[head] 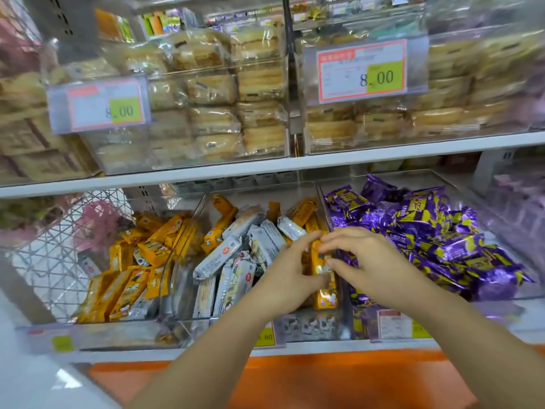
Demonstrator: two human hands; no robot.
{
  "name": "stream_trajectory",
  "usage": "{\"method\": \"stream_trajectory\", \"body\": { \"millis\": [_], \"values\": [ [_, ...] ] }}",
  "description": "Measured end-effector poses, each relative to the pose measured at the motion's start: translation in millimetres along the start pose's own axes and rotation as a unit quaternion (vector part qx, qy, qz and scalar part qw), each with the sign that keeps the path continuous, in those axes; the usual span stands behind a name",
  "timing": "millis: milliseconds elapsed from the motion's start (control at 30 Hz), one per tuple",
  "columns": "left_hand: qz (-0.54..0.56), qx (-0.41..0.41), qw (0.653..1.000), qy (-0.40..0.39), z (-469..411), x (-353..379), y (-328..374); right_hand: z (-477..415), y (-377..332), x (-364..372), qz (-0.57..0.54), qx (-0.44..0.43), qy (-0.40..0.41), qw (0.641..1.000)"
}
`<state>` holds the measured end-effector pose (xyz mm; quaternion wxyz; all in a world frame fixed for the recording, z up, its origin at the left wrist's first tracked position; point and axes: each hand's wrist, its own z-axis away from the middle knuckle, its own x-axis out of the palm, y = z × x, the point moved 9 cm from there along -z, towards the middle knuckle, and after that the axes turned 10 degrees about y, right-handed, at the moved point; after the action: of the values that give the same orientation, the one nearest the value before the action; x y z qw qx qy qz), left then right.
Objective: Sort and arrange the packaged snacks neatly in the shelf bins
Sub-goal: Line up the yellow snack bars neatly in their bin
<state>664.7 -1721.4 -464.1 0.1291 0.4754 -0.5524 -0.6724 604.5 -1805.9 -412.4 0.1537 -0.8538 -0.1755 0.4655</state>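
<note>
My left hand (290, 271) and right hand (364, 258) both pinch the long orange foil snack packet (324, 301), setting it along the right wall of the clear plastic middle bin (309, 323), I think to straighten it.

The left price tag (104, 105) and right price tag (362, 70) on the upper bins (182, 165) are each showing "8.00" (on green patches); a lower tag (264, 337) is showing "80".
</note>
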Motion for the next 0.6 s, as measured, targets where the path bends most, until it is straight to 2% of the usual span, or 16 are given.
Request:
{"method": "stream_trajectory", "body": {
  "millis": [100, 200, 400, 467, 600],
  "values": [
    [0.098, 0.033, 0.993, 0.052, 17.8, -32.8, 13.2, -4.3, -15.3, -1.8, -0.007, -0.02, 0.035, 0.999],
    [0.101, 0.067, 0.986, 0.114, 33.7, -74.8, 12.4, -10.9, -35.6, 1.9, -0.051, -0.025, 0.059, 0.997],
    [0.125, 0.076, 0.963, 0.224, 60.3, -167.7, -16.8, -36.5, -88.2, 53.9, -0.081, -0.043, 0.003, 0.996],
    [0.117, 0.062, 0.957, 0.256, 69.6, -198.7, -36.9, -49.1, -111.3, 73.1, -0.094, -0.058, -0.02, 0.994],
    [0.029, 0.052, 0.936, 0.347, 92.3, -260.5, -75.6, -74.0, -154.4, 104.0, -0.103, -0.087, -0.052, 0.989]
  ]
}}
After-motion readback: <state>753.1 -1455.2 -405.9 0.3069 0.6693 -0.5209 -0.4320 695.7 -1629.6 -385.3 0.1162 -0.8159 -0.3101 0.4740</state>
